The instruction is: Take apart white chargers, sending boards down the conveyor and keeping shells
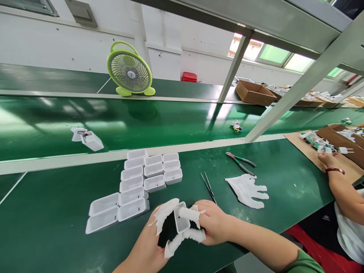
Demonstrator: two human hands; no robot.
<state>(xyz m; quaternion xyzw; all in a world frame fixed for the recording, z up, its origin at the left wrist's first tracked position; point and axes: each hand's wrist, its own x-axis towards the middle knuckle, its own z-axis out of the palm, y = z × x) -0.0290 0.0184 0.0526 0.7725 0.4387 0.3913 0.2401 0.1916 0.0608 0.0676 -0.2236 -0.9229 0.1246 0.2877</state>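
A small white plastic case (181, 224) is held between my two hands above the front of the green bench. My left hand (152, 240) curves around its left and lower sides, the thumb and fingertips wrapped in white cloth. From the right, my right hand (213, 222) grips the same case, with white coverings on its fingers too; one covered finger lies over the case's opening. Beyond my hands sit several similar open white cases (133, 206) in uneven rows. Tweezers (208, 185) lie just past my right hand, near a white glove (247, 189).
Green-handled cutting pliers (241, 163) lie behind the glove. A green conveyor belt (170, 121) carries a white case with parts (88, 138) and a small assembly (236, 126). A green fan (131, 72) stands behind. At right, a co-worker's hand (328, 159) is beside a cardboard box (341, 136).
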